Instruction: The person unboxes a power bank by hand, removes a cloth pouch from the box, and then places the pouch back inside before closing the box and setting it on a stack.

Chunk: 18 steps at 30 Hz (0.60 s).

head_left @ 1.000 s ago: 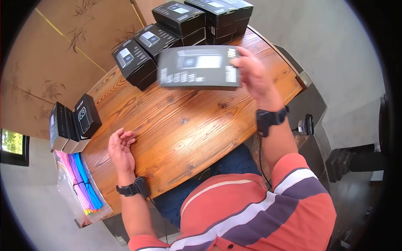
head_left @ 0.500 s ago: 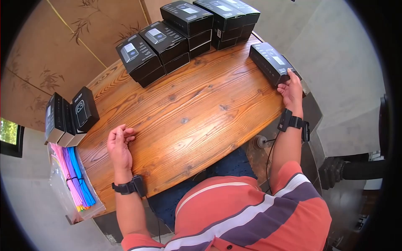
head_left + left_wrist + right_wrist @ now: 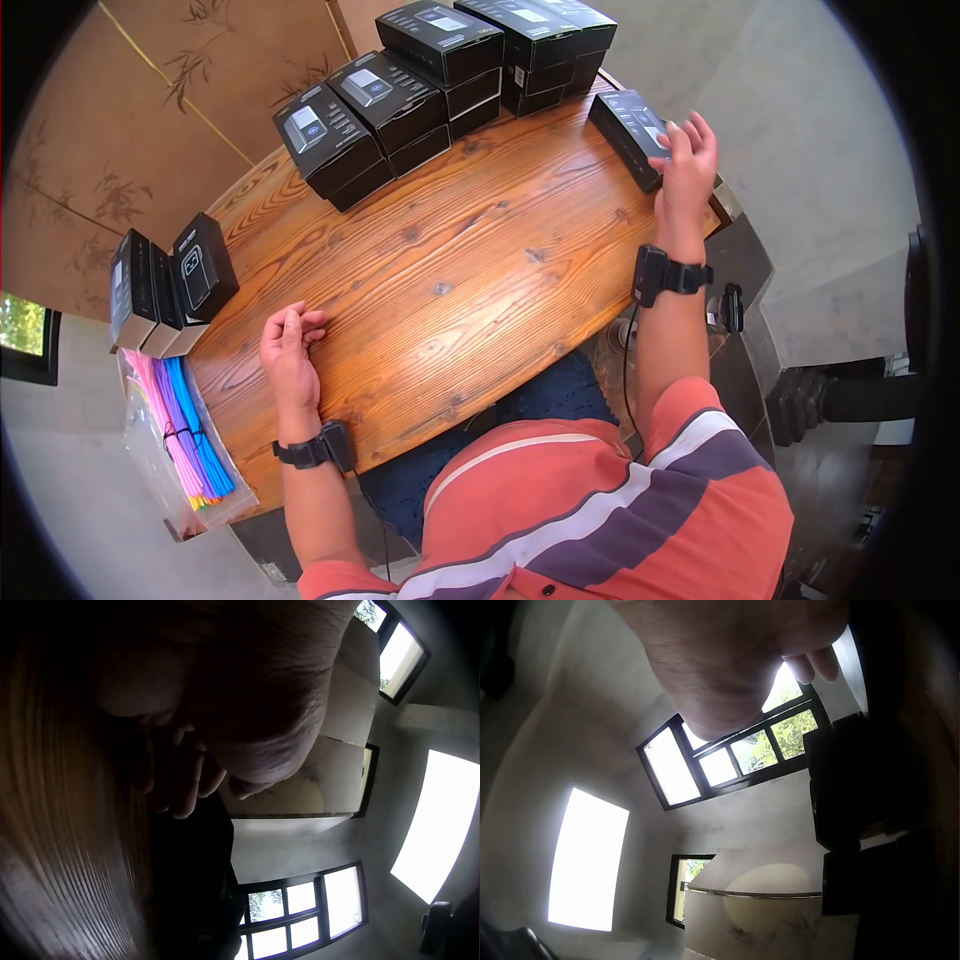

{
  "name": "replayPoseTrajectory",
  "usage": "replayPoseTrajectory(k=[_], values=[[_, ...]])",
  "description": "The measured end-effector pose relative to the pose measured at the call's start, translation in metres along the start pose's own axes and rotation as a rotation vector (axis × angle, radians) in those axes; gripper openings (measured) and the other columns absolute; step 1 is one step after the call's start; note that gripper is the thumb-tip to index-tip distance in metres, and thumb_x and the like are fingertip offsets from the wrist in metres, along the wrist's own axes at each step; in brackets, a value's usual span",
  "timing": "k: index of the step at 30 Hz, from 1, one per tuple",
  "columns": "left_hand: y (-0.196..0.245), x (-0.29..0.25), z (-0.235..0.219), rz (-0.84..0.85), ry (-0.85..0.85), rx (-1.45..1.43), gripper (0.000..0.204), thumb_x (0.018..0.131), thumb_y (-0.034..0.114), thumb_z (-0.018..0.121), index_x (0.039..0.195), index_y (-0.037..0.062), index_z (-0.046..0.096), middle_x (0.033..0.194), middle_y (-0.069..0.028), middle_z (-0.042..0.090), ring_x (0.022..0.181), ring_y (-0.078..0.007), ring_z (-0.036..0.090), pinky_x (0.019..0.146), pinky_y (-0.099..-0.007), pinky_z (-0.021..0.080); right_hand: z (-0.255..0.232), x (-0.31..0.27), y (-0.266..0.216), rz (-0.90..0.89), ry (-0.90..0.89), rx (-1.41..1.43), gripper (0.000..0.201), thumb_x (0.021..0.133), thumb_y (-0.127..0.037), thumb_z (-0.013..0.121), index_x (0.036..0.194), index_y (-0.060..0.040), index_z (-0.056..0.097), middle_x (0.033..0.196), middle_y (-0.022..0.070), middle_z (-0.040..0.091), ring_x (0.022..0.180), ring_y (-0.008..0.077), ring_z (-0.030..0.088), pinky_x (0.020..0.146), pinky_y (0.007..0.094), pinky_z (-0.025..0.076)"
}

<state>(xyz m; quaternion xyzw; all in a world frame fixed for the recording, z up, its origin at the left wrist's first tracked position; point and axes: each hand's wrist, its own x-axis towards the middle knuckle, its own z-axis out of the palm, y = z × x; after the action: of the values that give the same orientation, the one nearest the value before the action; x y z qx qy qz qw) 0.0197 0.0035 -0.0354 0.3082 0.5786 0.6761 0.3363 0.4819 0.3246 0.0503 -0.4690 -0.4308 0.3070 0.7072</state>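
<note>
A black product box (image 3: 622,128) with a device pictured on its top lies at the table's right edge in the head view. My right hand (image 3: 686,180) is at the near end of this box, overlapping it in the view, with fingers loosely bent and not wrapped round it. In the right wrist view the right hand (image 3: 735,660) shows from below, two fingertips visible. My left hand (image 3: 290,355) rests on the wooden table (image 3: 470,260) near its front left, fingers loosely curled and holding nothing. The left wrist view shows that left hand (image 3: 225,712) dark against the tabletop.
Several black boxes (image 3: 330,140) stand stacked along the far side. At the left edge stand smaller upright black boxes (image 3: 205,265). In front of them lies a clear bag of pink, purple and blue sticks (image 3: 190,440) tied with a black band.
My right hand carried the black box from over the middle to the right edge and set it down. It has since let go and lifted slightly. The left hand has barely moved.
</note>
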Motion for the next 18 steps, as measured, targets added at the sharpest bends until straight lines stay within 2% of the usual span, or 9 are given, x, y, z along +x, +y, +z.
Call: replayPoseTrajectory(k=[4,7,9,10,12,13,15,16,18], values=[[-0.001,0.0,-0.001,0.003,0.011,-0.021,0.026,0.118,0.027,0.063,0.128,0.0035,0.069,0.109,-0.0102,0.082,0.101,-0.017,0.077,0.088,-0.0292,0.06,0.038,0.03,-0.012,-0.064,-0.119,-0.055,0.059,0.101,-0.022,0.08,0.154,-0.0046,0.06,0.158,0.0221,0.058,0.113,0.0221,0.072,0.074,0.0309,0.061],[-0.001,0.0,-0.002,0.0,0.013,-0.02,0.026,0.118,0.027,0.063,0.128,0.0035,0.069,0.109,-0.0103,0.081,0.1,-0.0171,0.077,0.088,-0.0294,0.06,0.063,0.064,-0.008,-0.118,-0.208,-0.163,0.061,0.1,-0.025,0.081,0.155,-0.0054,0.062,0.159,0.0229,0.058,0.115,0.0237,0.072,0.084,0.035,0.062],[-0.002,0.0,-0.002,0.0,0.016,-0.015,0.026,0.118,0.027,0.063,0.128,0.0034,0.069,0.109,-0.0103,0.081,0.1,-0.0172,0.077,0.088,-0.0295,0.06,0.075,0.096,0.014,-0.155,-0.307,-0.396,0.067,0.099,-0.027,0.081,0.159,-0.0072,0.059,0.161,0.0253,0.058,0.126,0.0311,0.07,0.103,0.0421,0.06],[-0.002,0.0,-0.001,-0.002,0.018,-0.012,0.026,0.118,0.026,0.064,0.128,0.0031,0.07,0.109,-0.0102,0.081,0.099,-0.0164,0.076,0.087,-0.0292,0.06,0.08,0.104,0.019,-0.158,-0.307,-0.395,0.067,0.099,-0.027,0.081,0.159,-0.0072,0.059,0.161,0.0253,0.058,0.126,0.0311,0.07,0.103,0.0421,0.06],[-0.002,0.0,-0.001,-0.002,0.02,-0.009,0.025,0.118,0.025,0.064,0.127,0.0028,0.071,0.109,-0.0101,0.082,0.098,-0.0155,0.076,0.087,-0.029,0.06,0.088,0.119,0.028,-0.304,-0.337,-0.696,0.073,0.097,-0.03,0.082,0.163,-0.0146,0.057,0.16,0.0282,0.058,0.145,0.0408,0.06,0.123,0.0479,0.048],[-0.002,0.0,0.0,-0.002,0.022,-0.004,0.025,0.118,0.025,0.065,0.127,0.0028,0.071,0.109,-0.0101,0.081,0.098,-0.0156,0.076,0.087,-0.0291,0.06,0.091,0.126,0.033,-0.306,-0.338,-0.694,0.073,0.097,-0.03,0.082,0.163,-0.0146,0.057,0.16,0.0282,0.058,0.145,0.0408,0.06,0.123,0.0479,0.048],[-0.002,0.0,0.0,0.0,0.024,0.002,0.025,0.118,0.025,0.065,0.126,0.0027,0.071,0.109,-0.0102,0.081,0.098,-0.0157,0.076,0.087,-0.0291,0.06,0.098,0.139,0.044,-0.514,-0.377,-0.778,0.076,0.096,-0.034,0.083,0.165,-0.0218,0.056,0.162,0.0302,0.056,0.159,0.0448,0.045,0.131,0.0509,0.04],[-0.002,0.001,0.001,0.0,0.028,0.003,0.024,0.118,0.025,0.065,0.126,0.0026,0.071,0.109,-0.0103,0.081,0.098,-0.0158,0.076,0.087,-0.0291,0.06,0.1,0.148,0.048,-0.513,-0.376,-0.776,0.076,0.096,-0.034,0.083,0.165,-0.0218,0.056,0.162,0.0302,0.056,0.159,0.0448,0.045,0.131,0.0509,0.04],[-0.003,0.001,0.0,-0.001,0.03,0.01,0.024,0.118,0.024,0.065,0.126,0.0026,0.071,0.109,-0.0104,0.081,0.098,-0.0159,0.076,0.087,-0.029,0.06,0.104,0.159,0.052,-0.66,-0.471,-0.991,0.08,0.094,-0.038,0.085,0.167,-0.0252,0.054,0.166,0.0308,0.052,0.162,0.0445,0.041,0.133,0.0512,0.038]])
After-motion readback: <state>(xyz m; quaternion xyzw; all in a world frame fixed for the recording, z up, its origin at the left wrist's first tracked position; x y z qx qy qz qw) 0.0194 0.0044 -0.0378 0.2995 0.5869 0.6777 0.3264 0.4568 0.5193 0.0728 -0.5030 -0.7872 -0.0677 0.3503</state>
